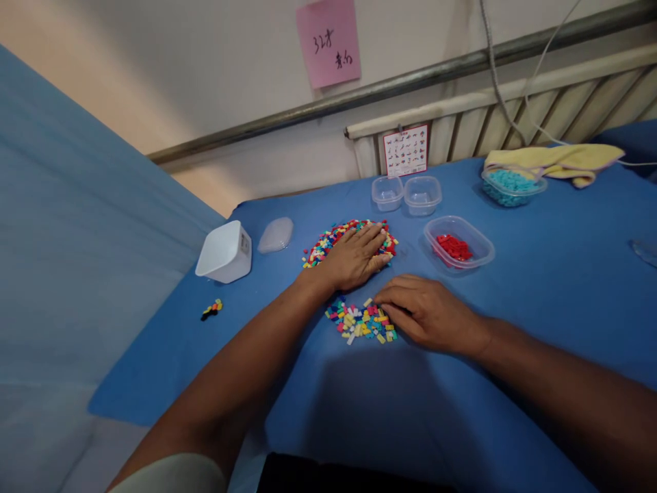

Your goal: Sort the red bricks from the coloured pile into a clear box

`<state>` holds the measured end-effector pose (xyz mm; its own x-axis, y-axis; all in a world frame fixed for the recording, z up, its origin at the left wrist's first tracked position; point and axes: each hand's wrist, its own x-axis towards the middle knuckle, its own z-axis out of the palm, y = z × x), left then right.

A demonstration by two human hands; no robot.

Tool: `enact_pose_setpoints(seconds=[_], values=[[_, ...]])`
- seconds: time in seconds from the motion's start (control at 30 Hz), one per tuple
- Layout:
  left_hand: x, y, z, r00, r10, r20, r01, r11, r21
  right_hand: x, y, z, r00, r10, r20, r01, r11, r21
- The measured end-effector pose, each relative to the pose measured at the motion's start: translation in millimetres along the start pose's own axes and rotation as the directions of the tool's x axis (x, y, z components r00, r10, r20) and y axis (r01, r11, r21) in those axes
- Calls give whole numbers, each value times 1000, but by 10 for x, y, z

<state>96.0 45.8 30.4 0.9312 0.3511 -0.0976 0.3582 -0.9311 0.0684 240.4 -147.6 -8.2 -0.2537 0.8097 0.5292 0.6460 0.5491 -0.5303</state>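
My left hand [356, 257] lies flat, fingers stretched out, on top of a large pile of small multicoloured bricks [328, 243] on the blue table cloth [538, 294]. My right hand [426, 311] rests palm down just right of a smaller pile of mixed bricks [359, 322], its fingertips curled against the pile's edge. Whether it pinches a brick is hidden. A clear tub of red bricks [458, 243] sits just beyond my right hand.
Two empty clear tubs [405, 194] stand at the back, a tub of turquoise bricks [510, 186] by a yellow cloth [564, 161]. A white box [224, 252], a clear lid [276, 235] and a few stray bricks [211, 309] lie left. A radiator [513, 116] runs behind.
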Motion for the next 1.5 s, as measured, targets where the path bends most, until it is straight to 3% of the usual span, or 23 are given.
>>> enact_pose_setpoints(seconds=[0.1, 0.2, 0.3, 0.37, 0.47, 0.6, 0.7, 0.8, 0.93, 1.1, 1.2, 1.3, 1.4, 1.5], values=[[-190, -49, -125, 972, -88, -216, 65, 992, -109, 0, -21, -5, 997, -53, 60, 54, 998, -12], [-565, -59, -268, 885, -152, -441, 59, 974, -217, -6, -54, 0, 987, -91, 135, 92, 996, 0], [-994, -3, -301, 921, -178, -345, 96, 966, -241, -7, -81, 19, 984, -98, 146, 96, 995, 20], [-1219, 52, -226, 943, -159, -294, 104, 975, -194, -3, -85, 37, 988, -78, 132, 78, 997, 4], [-1407, 141, -47, 937, -205, -282, 166, 974, -154, 3, -86, 60, 989, -46, 144, 54, 997, -53], [-1476, 254, 77, 943, -195, -268, 139, 967, -213, -1, -111, 51, 974, -77, 214, 89, 995, -44], [-1478, 264, 73, 931, -172, -322, 96, 966, -240, -6, -110, 57, 980, -74, 182, 84, 996, -45], [-1439, 209, 91, 893, -235, -383, 151, 960, -237, 7, -69, 121, 990, 6, 142, 12, 992, -126], [-1351, 186, 168, 890, -279, -359, 206, 952, -228, 58, -23, 197, 983, 74, 170, -39, 978, -203], [-1324, 191, 183, 888, -304, -344, 238, 946, -221, 114, -42, 96, 980, 3, 197, 22, 992, -122], [-1357, 135, 147, 865, -325, -382, 250, 940, -234, 128, -41, 45, 990, -26, 137, 40, 994, -99], [-1384, 95, 109, 894, -279, -351, 193, 946, -261, 126, -27, 63, 997, -29, 66, 38, 991, -126], [-1405, 86, 82, 932, -211, -293, 134, 956, -261, 113, -40, 83, 988, -59, 139, 71, 994, -80], [-1434, 66, 73, 912, -228, -341, 134, 951, -278, 94, -80, 70, 978, -104, 179, 113, 993, -43]])
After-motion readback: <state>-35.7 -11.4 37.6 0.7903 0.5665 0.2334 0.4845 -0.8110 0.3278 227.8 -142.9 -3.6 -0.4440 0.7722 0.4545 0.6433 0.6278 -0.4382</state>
